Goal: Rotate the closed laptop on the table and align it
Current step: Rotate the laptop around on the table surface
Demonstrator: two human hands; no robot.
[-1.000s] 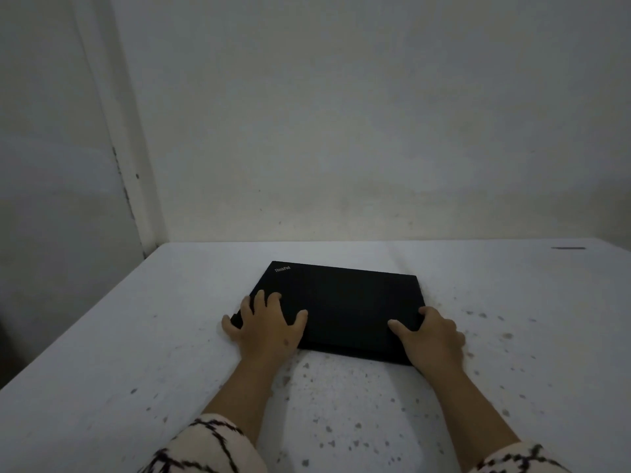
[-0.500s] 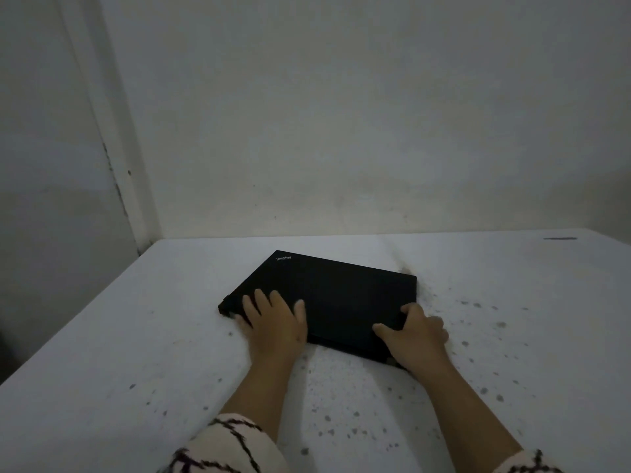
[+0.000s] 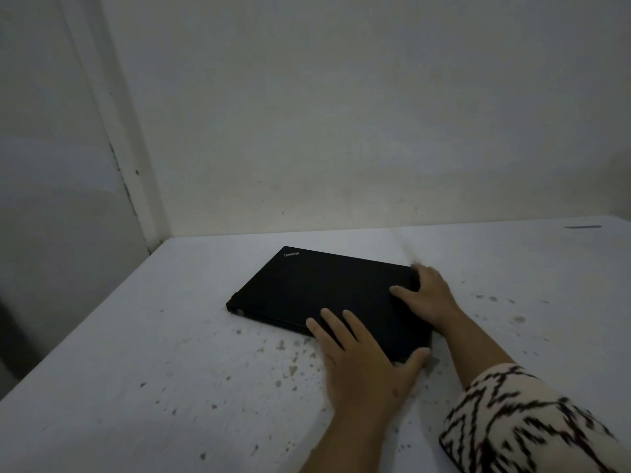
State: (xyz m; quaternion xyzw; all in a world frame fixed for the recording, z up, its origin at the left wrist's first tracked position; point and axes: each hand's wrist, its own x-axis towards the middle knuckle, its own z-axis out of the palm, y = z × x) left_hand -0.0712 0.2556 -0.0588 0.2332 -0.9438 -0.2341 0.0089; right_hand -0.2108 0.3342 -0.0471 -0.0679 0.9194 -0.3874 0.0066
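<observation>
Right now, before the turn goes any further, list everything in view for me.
laptop: one, black, closed, lying flat and skewed on the table
table: one, white with dark speckles, set into a wall corner
dark mark: one, grey, far right of the table near the wall
left hand: flat on the laptop's near right corner, fingers spread on the lid
right hand: on the laptop's far right corner
patterned sleeve: one, cream and black, right forearm

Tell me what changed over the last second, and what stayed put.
The laptop has swung clockwise, its near-left corner moving away from the person. The left hand shifted from that left corner to the near-right corner; the right hand slid up the right edge to the far-right corner. Unchanged: lid closed, laptop flat on the table, both hands touching it.
</observation>
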